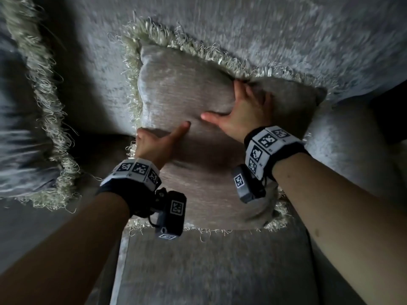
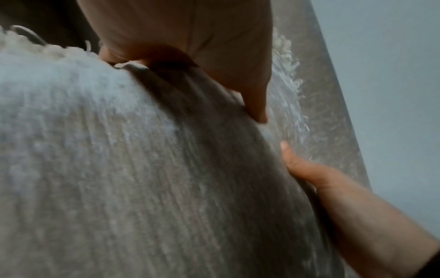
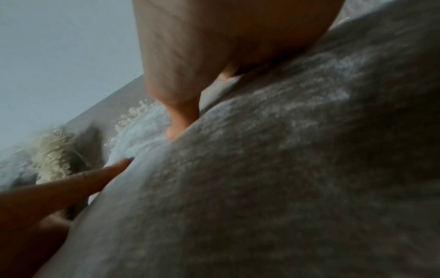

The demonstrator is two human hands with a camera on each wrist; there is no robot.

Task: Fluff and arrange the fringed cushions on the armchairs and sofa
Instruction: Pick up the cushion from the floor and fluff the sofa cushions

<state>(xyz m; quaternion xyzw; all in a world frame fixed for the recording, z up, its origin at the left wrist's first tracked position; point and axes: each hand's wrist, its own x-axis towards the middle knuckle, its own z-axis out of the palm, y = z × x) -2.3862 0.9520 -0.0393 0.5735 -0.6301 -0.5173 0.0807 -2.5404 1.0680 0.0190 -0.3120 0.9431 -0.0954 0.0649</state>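
Note:
A beige cushion [image 1: 187, 89] with a cream fringe leans against the sofa back [image 1: 286, 29]. My left hand [image 1: 158, 137] grips its left edge, with the thumb [image 2: 254, 105] lying on the face and the fingers curled behind. My right hand [image 1: 237, 106] holds the top edge. Its fingertips dig into the fringe there and dent the cushion [image 3: 285, 169], and its thumb [image 3: 183, 116] is splayed on the front. The two thumbs point towards each other across the fabric [image 2: 119, 169].
A second fringed cushion [image 1: 44, 106], blue-grey, stands against the sofa back to the left, apart from the one I hold. The grey seat [image 1: 209, 271] stretches towards me. A padded sofa arm or bolster [image 1: 352, 139] lies at the right.

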